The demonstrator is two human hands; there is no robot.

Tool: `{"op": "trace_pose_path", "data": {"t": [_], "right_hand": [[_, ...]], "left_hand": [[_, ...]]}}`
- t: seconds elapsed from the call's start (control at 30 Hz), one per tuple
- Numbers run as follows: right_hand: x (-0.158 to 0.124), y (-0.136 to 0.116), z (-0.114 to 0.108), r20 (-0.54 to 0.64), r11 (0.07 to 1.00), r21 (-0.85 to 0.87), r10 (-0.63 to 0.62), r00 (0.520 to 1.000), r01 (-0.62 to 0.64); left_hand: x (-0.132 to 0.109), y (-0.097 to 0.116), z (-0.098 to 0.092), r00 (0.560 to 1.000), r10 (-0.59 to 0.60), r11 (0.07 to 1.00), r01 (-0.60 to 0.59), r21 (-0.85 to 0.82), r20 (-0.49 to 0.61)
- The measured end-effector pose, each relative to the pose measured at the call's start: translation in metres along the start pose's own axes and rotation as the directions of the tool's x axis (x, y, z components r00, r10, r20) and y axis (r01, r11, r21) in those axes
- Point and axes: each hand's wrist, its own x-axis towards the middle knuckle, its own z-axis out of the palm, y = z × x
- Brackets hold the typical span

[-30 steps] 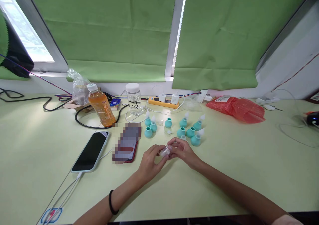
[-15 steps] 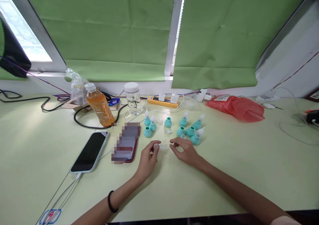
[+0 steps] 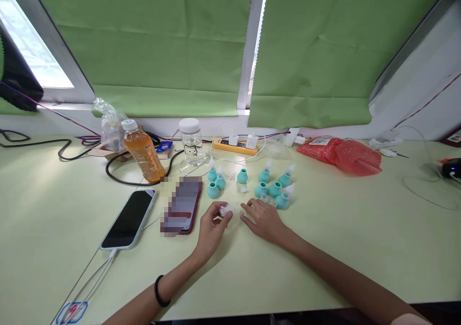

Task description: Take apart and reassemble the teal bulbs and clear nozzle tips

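Between thumb and fingers, my left hand [image 3: 212,224] pinches a small translucent white plastic piece [image 3: 226,210]. My right hand [image 3: 262,218] is just to the right, its thumb and fingertips apart, with nothing visible between them. Beyond the hands stand several small teal bulbs. Some are open at the neck, like one teal bulb [image 3: 213,190] on the left; others carry a pointed translucent tip, like the bulb [image 3: 283,200] beside my right hand. Small clear rings [image 3: 264,198] lie near my right fingers. More clear plastic bits [image 3: 243,189] lie in the middle.
Left of my hands lie a red-cased phone [image 3: 196,214] and a charging phone [image 3: 128,219] with white cables. Behind stand an orange drink bottle [image 3: 144,154], a clear jar [image 3: 193,145] and a yellow power strip [image 3: 234,147]. A red plastic bag [image 3: 342,157] lies at right.
My right hand has moved slightly left, toward my left hand. The plastic in my left hand now shows as a shorter, whiter piece. Another clear ring shows beside my right hand.
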Motion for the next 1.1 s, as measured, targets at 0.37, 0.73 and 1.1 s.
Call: {"op": "trace_pose_path", "data": {"t": [0.37,0.73,1.1], "right_hand": [[-0.002,0.003,0.012,-0.08,1.0,0.025,0.009,0.997,-0.007],[0.0,0.004,0.013,-0.103,0.99,-0.062,0.12,0.987,-0.127],[0.001,0.005,0.015,-0.096,0.991,-0.023,0.128,0.987,-0.131]], "left_hand": [[0.001,0.011,-0.006,0.976,0.071,0.997,-0.075,-0.012,-0.207],[0.001,0.001,-0.004,0.987,0.042,0.995,-0.027,0.098,-0.154],[0.001,0.002,-0.002,0.997,0.06,0.978,-0.049,0.203,-0.049]]}}
